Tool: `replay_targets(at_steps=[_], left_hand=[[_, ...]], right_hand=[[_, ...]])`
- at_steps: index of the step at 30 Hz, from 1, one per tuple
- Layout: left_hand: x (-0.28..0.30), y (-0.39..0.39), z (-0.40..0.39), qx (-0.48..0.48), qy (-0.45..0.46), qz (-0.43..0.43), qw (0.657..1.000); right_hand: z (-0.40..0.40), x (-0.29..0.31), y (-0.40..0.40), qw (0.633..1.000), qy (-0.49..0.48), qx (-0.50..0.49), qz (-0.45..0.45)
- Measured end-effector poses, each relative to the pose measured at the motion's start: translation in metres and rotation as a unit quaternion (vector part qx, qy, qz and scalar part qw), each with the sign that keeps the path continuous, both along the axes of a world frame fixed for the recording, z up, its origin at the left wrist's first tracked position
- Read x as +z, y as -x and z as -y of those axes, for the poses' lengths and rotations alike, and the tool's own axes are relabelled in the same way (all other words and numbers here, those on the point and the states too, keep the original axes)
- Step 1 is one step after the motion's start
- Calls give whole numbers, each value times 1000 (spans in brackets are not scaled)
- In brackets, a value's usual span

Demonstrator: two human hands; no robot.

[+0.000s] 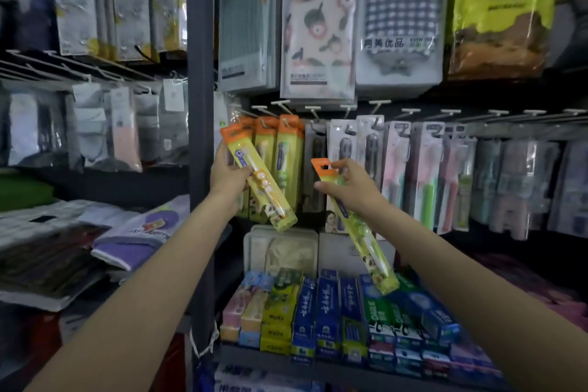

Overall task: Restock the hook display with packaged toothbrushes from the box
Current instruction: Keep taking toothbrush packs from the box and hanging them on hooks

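My left hand (227,177) grips a yellow toothbrush pack with an orange header (264,183), tilted, its top close to the leftmost hook of the display. My right hand (351,188) pinches a second yellow-green toothbrush pack (369,248) near its orange header, hanging slanted down to the right. Behind them, matching orange-topped packs (288,149) hang in a row on the white hooks (280,105). The box is out of view.
Grey, pink and green toothbrush packs (423,169) hang on hooks to the right. Toothpaste boxes (327,318) fill the shelf below. Towels in bags (318,25) hang above. A dark upright post (200,137) stands left of the display, with folded cloth goods (127,232) beyond it.
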State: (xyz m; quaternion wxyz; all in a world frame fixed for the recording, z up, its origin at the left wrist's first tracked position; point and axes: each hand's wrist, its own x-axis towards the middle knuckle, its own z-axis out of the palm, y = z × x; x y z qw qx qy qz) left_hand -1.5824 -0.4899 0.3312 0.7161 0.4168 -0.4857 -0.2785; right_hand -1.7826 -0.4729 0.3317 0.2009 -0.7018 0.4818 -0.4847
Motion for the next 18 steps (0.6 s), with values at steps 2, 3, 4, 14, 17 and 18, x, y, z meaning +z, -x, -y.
replay_targets(at_steps=[2, 3, 4, 14, 17, 18], left_hand=[[5, -2, 8, 12, -13, -25, 1000], [7, -2, 11, 15, -13, -28, 999], [10, -2, 15, 15, -14, -27, 999], [13, -4, 51, 32, -2, -11, 999], [3, 1, 50, 58, 14, -22, 998], [0, 0, 51, 63, 17, -40, 997]], right_hand=[[1, 3, 2, 1000, 1, -2, -3], [2, 4, 3, 1000, -3, 1, -2], [3, 4, 4, 1000, -9, 4, -1], [17, 7, 10, 1000, -21, -3, 10], [21, 7, 8, 1000, -25, -4, 2], [22, 6, 7, 1000, -26, -5, 0]])
